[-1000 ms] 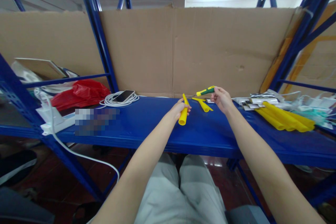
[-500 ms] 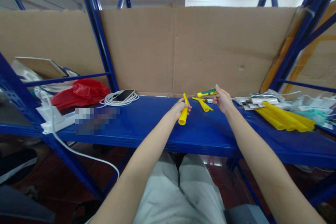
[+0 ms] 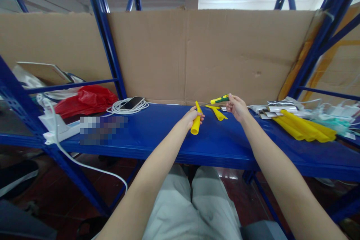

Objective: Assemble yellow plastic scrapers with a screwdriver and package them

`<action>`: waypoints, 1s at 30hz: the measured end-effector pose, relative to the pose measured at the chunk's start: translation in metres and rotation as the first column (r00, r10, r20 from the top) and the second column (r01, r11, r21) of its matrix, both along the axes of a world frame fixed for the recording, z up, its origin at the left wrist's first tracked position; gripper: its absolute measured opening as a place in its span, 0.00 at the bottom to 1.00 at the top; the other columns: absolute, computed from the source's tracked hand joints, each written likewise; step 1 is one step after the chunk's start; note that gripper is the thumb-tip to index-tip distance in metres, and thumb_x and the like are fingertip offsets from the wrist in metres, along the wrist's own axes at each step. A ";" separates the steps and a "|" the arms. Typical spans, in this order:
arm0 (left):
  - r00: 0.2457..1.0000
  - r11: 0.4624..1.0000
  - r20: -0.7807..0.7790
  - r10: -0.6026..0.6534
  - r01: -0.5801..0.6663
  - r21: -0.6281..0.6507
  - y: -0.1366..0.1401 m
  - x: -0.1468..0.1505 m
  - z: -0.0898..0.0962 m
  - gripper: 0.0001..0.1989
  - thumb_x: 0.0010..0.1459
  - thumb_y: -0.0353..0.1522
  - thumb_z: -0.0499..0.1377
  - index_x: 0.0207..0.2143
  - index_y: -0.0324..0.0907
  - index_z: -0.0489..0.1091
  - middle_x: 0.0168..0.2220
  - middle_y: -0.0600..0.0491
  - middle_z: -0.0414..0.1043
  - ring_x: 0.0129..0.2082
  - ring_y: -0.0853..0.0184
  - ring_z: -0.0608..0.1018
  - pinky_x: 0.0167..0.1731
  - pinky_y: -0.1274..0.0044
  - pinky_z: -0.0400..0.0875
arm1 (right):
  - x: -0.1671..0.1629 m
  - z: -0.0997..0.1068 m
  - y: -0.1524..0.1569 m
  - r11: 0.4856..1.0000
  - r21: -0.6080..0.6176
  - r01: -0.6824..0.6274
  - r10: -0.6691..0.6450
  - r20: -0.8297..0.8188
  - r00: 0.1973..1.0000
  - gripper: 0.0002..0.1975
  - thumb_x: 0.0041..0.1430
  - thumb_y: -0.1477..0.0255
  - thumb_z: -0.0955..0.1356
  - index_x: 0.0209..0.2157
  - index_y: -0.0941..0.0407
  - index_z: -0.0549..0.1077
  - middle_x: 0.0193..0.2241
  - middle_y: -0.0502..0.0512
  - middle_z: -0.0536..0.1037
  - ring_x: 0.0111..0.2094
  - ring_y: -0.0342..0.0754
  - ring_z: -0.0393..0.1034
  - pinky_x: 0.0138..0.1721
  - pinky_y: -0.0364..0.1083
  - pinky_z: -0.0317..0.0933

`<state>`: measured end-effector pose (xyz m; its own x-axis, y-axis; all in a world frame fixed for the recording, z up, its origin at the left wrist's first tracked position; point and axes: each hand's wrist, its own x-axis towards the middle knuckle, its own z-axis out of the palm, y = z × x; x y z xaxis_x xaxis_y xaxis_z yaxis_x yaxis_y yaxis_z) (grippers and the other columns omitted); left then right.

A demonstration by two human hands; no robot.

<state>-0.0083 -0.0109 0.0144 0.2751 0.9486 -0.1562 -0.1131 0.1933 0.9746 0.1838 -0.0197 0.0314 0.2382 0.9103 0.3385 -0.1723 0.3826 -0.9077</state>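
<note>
**Yellow tube in one hand, screwdriver in the other, above the blue shelf**

Our left hand (image 3: 191, 116) is clenched around a yellow plastic tube (image 3: 196, 121), which stands tilted, its open end pointing down toward us and its narrow tip rising above the fingers. Our right hand (image 3: 237, 107) pinches the green-and-yellow handle of a small screwdriver (image 3: 219, 99), holding it nearly level with the shaft pointing left toward the tube's tip; the two tools are near each other, and we cannot tell whether they touch. Both hands hover just above the middle of the blue metal shelf (image 3: 157, 135), toward its back edge.

Between the hands, a second short yellow tube piece (image 3: 218, 111) lies flat on the shelf. Toward the right end of the shelf lies a bundle of long yellow tubes (image 3: 305, 129), side by side, with small silver foil packets (image 3: 267, 110) just behind them and a tangle of pale wires and bags beyond.

To the left, near the back edge, a smartphone (image 3: 132, 102) rests on a coiled white cable (image 3: 120, 109). Farther left sit a red plastic bag (image 3: 86, 99) and a white power adapter (image 3: 57, 127) at the shelf's left end. A brown cardboard sheet (image 3: 197, 52) lines the back of the shelf.
</note>
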 end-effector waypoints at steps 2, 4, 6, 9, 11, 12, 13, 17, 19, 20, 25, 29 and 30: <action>1.000 1.000 0.000 -0.003 0.003 0.005 0.000 0.000 0.000 0.34 0.55 0.17 0.49 0.62 0.46 0.46 0.31 0.51 0.74 0.14 0.76 0.67 0.16 0.84 0.61 | 0.001 -0.001 0.001 0.999 -0.020 0.043 -0.043 0.010 0.999 0.20 0.46 0.57 0.73 0.25 0.55 0.62 0.11 0.42 0.65 0.11 0.36 0.56 0.12 0.36 0.49; 1.000 1.000 0.001 0.001 -0.001 0.005 0.001 0.000 0.000 0.34 0.55 0.18 0.50 0.62 0.47 0.46 0.32 0.50 0.73 0.14 0.76 0.68 0.16 0.83 0.62 | 0.002 -0.002 0.002 0.997 -0.043 0.064 -0.063 0.024 0.998 0.20 0.46 0.57 0.73 0.24 0.55 0.61 0.11 0.43 0.64 0.11 0.37 0.56 0.11 0.36 0.48; 1.000 1.000 0.003 0.005 -0.005 0.004 0.001 0.000 0.000 0.35 0.55 0.19 0.51 0.62 0.47 0.46 0.32 0.50 0.74 0.15 0.76 0.68 0.16 0.83 0.62 | 0.002 -0.002 0.002 0.996 -0.063 0.061 -0.059 0.035 0.998 0.20 0.46 0.57 0.72 0.24 0.55 0.61 0.11 0.43 0.64 0.10 0.36 0.55 0.11 0.36 0.48; 1.000 1.000 -0.003 -0.008 0.008 0.013 -0.001 -0.001 0.000 0.35 0.54 0.18 0.50 0.62 0.47 0.46 0.32 0.50 0.74 0.15 0.76 0.67 0.17 0.83 0.62 | 0.000 -0.003 0.003 0.996 -0.059 0.073 -0.072 0.019 0.997 0.19 0.47 0.57 0.72 0.25 0.54 0.61 0.10 0.42 0.63 0.10 0.36 0.55 0.11 0.36 0.47; 1.000 1.000 -0.011 -0.015 0.015 0.017 -0.002 0.000 0.001 0.35 0.54 0.17 0.49 0.62 0.47 0.45 0.32 0.50 0.74 0.15 0.76 0.67 0.17 0.84 0.62 | 0.000 -0.002 0.002 0.996 -0.036 0.086 -0.086 0.006 0.996 0.18 0.47 0.58 0.72 0.26 0.54 0.63 0.10 0.42 0.63 0.11 0.36 0.56 0.11 0.35 0.48; 1.000 1.000 -0.015 -0.015 0.015 0.018 -0.003 0.000 0.002 0.35 0.54 0.17 0.49 0.62 0.47 0.45 0.32 0.50 0.74 0.16 0.76 0.67 0.17 0.84 0.62 | -0.001 -0.002 0.002 0.996 -0.030 0.087 -0.087 0.004 0.996 0.17 0.47 0.58 0.72 0.27 0.55 0.64 0.11 0.42 0.63 0.11 0.37 0.56 0.11 0.35 0.48; 1.000 1.000 -0.017 -0.012 0.012 0.018 -0.003 0.000 0.002 0.35 0.54 0.17 0.49 0.62 0.47 0.45 0.32 0.51 0.74 0.16 0.76 0.67 0.16 0.84 0.62 | 0.000 -0.001 0.001 0.996 -0.030 0.082 -0.082 0.004 0.997 0.17 0.48 0.58 0.72 0.28 0.55 0.66 0.11 0.43 0.64 0.11 0.37 0.57 0.12 0.35 0.49; 1.000 1.000 -0.014 0.010 -0.010 0.013 -0.003 0.000 0.002 0.35 0.55 0.18 0.49 0.62 0.47 0.45 0.31 0.51 0.73 0.16 0.76 0.67 0.17 0.84 0.62 | 0.001 0.000 -0.002 0.999 -0.053 0.001 -0.001 0.003 1.000 0.14 0.51 0.60 0.70 0.30 0.56 0.68 0.13 0.45 0.68 0.13 0.37 0.60 0.15 0.36 0.53; 1.000 1.000 -0.008 0.024 -0.024 0.007 -0.002 0.000 0.002 0.34 0.55 0.18 0.50 0.61 0.48 0.46 0.31 0.52 0.73 0.15 0.76 0.67 0.17 0.84 0.62 | 0.001 0.001 -0.003 0.997 -0.053 -0.063 0.063 0.006 0.998 0.13 0.52 0.61 0.70 0.32 0.55 0.68 0.15 0.46 0.70 0.14 0.38 0.61 0.16 0.36 0.55; 1.000 1.000 -0.005 0.030 -0.030 0.005 -0.001 0.000 0.002 0.34 0.55 0.19 0.51 0.61 0.48 0.46 0.30 0.52 0.73 0.15 0.76 0.67 0.17 0.83 0.62 | 0.001 0.001 -0.003 0.995 -0.048 -0.090 0.090 0.008 0.996 0.12 0.53 0.62 0.70 0.32 0.55 0.68 0.16 0.46 0.71 0.15 0.38 0.62 0.17 0.37 0.56; 0.999 0.999 -0.005 0.044 -0.044 0.002 0.000 -0.001 0.002 0.35 0.55 0.18 0.50 0.62 0.48 0.45 0.29 0.54 0.72 0.15 0.76 0.67 0.18 0.83 0.62 | 0.000 0.000 -0.002 0.993 -0.015 -0.118 0.118 0.044 0.992 0.16 0.49 0.60 0.72 0.28 0.54 0.64 0.16 0.45 0.69 0.15 0.38 0.62 0.17 0.37 0.56; 1.000 1.000 0.002 0.030 -0.030 0.001 -0.001 -0.001 0.002 0.36 0.54 0.17 0.49 0.62 0.48 0.45 0.30 0.52 0.73 0.15 0.76 0.67 0.17 0.83 0.62 | 0.000 -0.001 0.000 0.999 -0.014 -0.030 0.031 0.061 0.998 0.20 0.47 0.56 0.72 0.25 0.54 0.61 0.13 0.43 0.67 0.12 0.37 0.59 0.14 0.37 0.53; 1.000 1.000 0.003 0.027 -0.027 0.004 -0.002 0.000 0.002 0.36 0.54 0.17 0.49 0.62 0.48 0.45 0.31 0.52 0.73 0.15 0.76 0.67 0.17 0.83 0.61 | 0.000 -0.001 0.001 1.000 -0.019 -0.005 0.006 0.058 0.998 0.20 0.47 0.56 0.72 0.24 0.54 0.61 0.13 0.44 0.67 0.12 0.37 0.59 0.14 0.37 0.53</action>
<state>-0.0088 -0.0126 0.0163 0.2502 0.9562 -0.1517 -0.1214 0.1865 0.9749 0.1837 -0.0192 0.0303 0.2138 0.9178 0.3344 -0.1212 0.3646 -0.9232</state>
